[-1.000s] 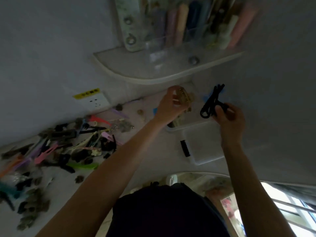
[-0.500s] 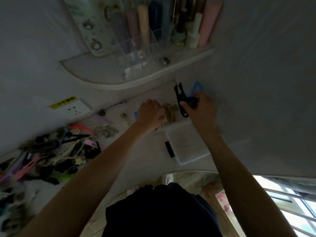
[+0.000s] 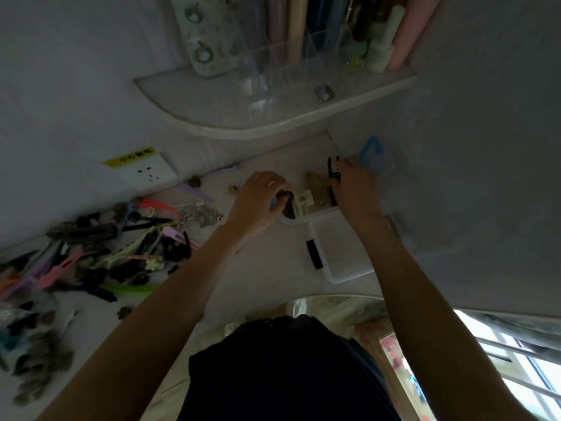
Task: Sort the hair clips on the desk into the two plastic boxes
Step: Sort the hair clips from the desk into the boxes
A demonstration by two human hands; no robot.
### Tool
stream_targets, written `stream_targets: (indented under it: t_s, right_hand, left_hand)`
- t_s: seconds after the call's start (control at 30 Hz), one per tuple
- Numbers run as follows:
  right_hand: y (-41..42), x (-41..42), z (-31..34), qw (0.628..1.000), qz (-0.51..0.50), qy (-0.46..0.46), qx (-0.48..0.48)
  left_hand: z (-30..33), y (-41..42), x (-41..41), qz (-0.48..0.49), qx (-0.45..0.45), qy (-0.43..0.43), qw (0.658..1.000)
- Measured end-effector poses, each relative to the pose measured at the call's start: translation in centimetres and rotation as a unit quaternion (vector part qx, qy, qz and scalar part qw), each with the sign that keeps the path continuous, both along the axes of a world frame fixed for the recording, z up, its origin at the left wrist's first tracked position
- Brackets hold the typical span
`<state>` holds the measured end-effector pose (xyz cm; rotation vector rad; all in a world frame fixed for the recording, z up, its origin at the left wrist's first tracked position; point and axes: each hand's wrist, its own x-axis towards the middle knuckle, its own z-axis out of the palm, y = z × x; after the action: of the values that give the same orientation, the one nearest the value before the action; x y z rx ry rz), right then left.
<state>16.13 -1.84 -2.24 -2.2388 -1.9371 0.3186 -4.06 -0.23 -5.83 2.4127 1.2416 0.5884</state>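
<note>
A heap of coloured and black hair clips [image 3: 100,250] lies on the white desk at the left. Near the back wall a clear plastic box [image 3: 315,214] holds a tan clip [image 3: 315,189] and a white one. Its lid [image 3: 343,256], with a black latch, lies open towards me. A second clear box [image 3: 391,189] with a blue latch stands at the right, against the wall. My left hand [image 3: 258,202] curls round a dark hair clip [image 3: 286,198] at the first box's left rim. My right hand [image 3: 356,189] pinches a black hair clip [image 3: 333,174] above that box.
A curved white shelf [image 3: 273,117] overhangs the boxes, carrying a clear organiser with tubes and bottles. A wall socket [image 3: 145,173] with a yellow label sits at the back left. Loose small clips [image 3: 194,182] lie near the wall. The desk's front edge curves just before my body.
Both hands have come down to the first box. The tan clip has left my left hand and lies in the box. My right hand has lowered the black clip.
</note>
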Motion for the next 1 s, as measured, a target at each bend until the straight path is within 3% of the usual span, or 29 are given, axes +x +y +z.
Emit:
stream_targets:
  t_s: [0.1, 0.23, 0.4, 0.57, 0.7, 0.83, 1.0]
  right_hand:
    - [-2.5, -1.2, -0.9, 0.996, 0.035, 0.054, 0.061]
    - [-4.6, -7.3, -1.0, 0.977, 0.108, 0.135, 0.123]
    - [-3.8, -16.0, -2.6, 0.958, 0.228, 0.176, -0.012]
    - [-1.4, -21.5, -5.1, 0.941, 0.305, 0.121, -0.082]
    - [-0.9, -23.6, -6.2, 0.953, 0.271, 0.106, -0.087]
    - [-2.3, -23.9, -7.3, 0.971, 0.213, 0.082, -0.075]
    - [-2.8, -24.2, -7.7, 0.983, 0.177, 0.053, -0.02]
  left_hand:
    - [-0.2, -0.8, -1.8, 0.017, -0.021, -0.063, 0.998]
    - [0.2, -3.5, -6.3, 0.131, -0.009, -0.117, 0.984]
    - [-1.1, -5.9, -14.8, 0.293, -0.026, -0.051, 0.954]
    - [-1.9, -5.5, -19.1, 0.313, -0.129, 0.041, 0.94]
    - [-2.6, -5.3, -21.9, 0.317, -0.145, 0.075, 0.934]
    - [-2.9, -5.5, -26.9, 0.353, -0.053, 0.12, 0.926]
    - [-3.3, -4.7, -31.1, 0.337, -0.146, 0.204, 0.908]
